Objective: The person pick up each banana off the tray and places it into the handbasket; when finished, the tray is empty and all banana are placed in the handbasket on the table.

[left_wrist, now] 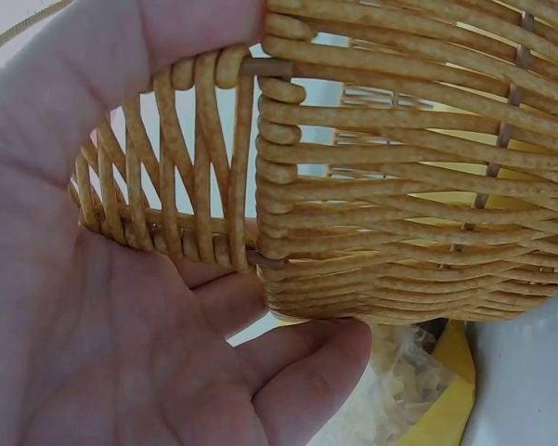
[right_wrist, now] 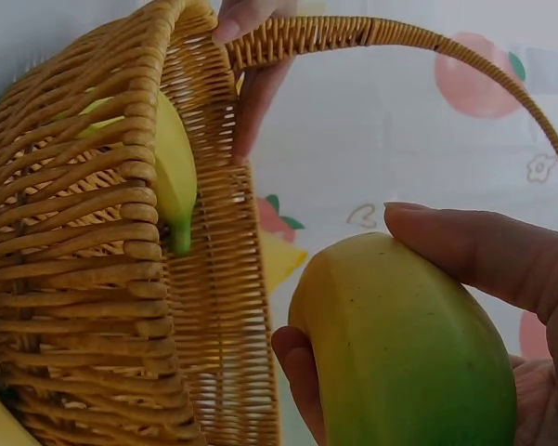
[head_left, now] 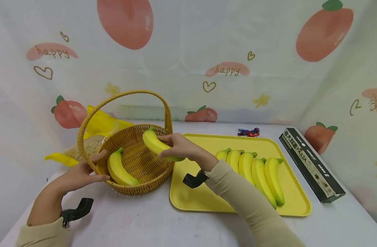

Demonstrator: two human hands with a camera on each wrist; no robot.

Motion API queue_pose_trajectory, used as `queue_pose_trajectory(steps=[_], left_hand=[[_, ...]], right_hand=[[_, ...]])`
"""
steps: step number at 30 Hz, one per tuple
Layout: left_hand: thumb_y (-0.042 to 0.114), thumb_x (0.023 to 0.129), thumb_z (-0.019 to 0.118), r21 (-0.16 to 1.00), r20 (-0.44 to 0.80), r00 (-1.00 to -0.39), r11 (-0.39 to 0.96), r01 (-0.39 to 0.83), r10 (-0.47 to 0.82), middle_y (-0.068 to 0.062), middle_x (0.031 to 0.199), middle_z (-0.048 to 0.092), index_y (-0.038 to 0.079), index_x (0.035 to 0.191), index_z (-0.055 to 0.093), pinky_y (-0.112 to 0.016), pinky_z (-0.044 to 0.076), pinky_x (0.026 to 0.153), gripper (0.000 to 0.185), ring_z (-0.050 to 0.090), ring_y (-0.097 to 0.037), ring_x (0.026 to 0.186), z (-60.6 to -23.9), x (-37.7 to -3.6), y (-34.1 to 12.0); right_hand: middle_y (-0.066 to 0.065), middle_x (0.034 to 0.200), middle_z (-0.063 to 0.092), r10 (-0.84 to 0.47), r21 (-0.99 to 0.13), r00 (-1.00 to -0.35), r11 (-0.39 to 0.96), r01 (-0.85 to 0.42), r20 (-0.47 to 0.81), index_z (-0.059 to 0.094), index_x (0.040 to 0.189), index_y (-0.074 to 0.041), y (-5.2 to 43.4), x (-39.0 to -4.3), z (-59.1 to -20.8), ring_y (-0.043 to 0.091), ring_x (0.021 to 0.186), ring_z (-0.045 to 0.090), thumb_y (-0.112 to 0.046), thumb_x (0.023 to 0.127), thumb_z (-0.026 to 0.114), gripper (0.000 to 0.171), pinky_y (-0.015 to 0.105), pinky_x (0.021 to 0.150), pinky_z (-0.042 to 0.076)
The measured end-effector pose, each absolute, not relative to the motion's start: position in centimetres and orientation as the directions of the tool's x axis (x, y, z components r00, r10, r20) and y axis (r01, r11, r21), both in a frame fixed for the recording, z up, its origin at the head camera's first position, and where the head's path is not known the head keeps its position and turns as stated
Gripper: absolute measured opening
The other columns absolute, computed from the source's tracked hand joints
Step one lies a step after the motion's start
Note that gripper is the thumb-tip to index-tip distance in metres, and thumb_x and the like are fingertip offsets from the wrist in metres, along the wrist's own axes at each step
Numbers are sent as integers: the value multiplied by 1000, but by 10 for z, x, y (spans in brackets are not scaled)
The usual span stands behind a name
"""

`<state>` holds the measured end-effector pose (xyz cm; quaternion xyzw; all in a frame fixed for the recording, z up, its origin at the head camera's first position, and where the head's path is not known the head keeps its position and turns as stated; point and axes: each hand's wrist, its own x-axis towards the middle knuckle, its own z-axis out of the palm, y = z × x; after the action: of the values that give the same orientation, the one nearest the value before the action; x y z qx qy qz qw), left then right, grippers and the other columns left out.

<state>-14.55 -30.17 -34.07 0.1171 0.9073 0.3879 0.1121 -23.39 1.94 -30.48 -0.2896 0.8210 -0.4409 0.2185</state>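
My left hand (head_left: 74, 176) grips the wicker basket (head_left: 152, 187) at its left side, where the handle meets the rim. In the left wrist view the thumb and fingers (left_wrist: 316, 372) lie on either side of that woven joint. Over the right part of the basket, my right hand (head_left: 188, 151) holds a yellow banana (head_left: 153, 142), its stem end pointing up and away. The right wrist view shows the greenish tip of this banana (right_wrist: 408, 344) between thumb and fingers. Another banana (head_left: 118, 169) lies inside the basket, along the left wall.
Right of the basket, a yellow tray (head_left: 201, 195) bears several bananas (head_left: 247, 166) in a row, partly behind my right forearm. Beyond it lie wrapped candies (head_left: 248, 132). A dark pasta box (head_left: 312, 164) is at the right. Behind the basket sits a yellow bag (head_left: 103, 123).
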Motion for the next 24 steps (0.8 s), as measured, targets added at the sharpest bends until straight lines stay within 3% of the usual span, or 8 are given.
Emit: queue_pose_trajectory(steps=[9, 18, 24], left_hand=[[22, 84, 67, 734, -109, -945, 666, 133, 310, -31, 151, 10, -2, 148, 9, -68, 29, 97, 89, 22, -60, 128, -341, -146, -301], [22, 84, 67, 733, -113, -945, 668, 131, 308, -31, 151, 9, -3, 147, 9, -67, 29, 98, 89, 23, -60, 128, -340, -147, -302], [23, 84, 68, 737, -124, -946, 667, 114, 298, -31, 152, 9, -2, 147, 9, -67, 31, 98, 90, 24, -59, 128, -339, -145, -301]], right_hand=[[8, 123, 60, -652, -849, -744, 470, -242, -149, 40, 141, -12, 6, -238, -309, 11, 79, 50, -16, 82, 70, 67, 19, 63, 45], [7, 123, 60, -672, -834, -724, 483, -267, -157, 41, 140, -10, -8, -238, -310, 10, 78, 50, -16, 82, 71, 66, 18, 63, 45], [6, 134, 54, -689, -834, -700, 489, -256, -189, 41, 140, -9, -16, -239, -311, 9, 79, 52, -15, 82, 70, 64, 18, 65, 45]])
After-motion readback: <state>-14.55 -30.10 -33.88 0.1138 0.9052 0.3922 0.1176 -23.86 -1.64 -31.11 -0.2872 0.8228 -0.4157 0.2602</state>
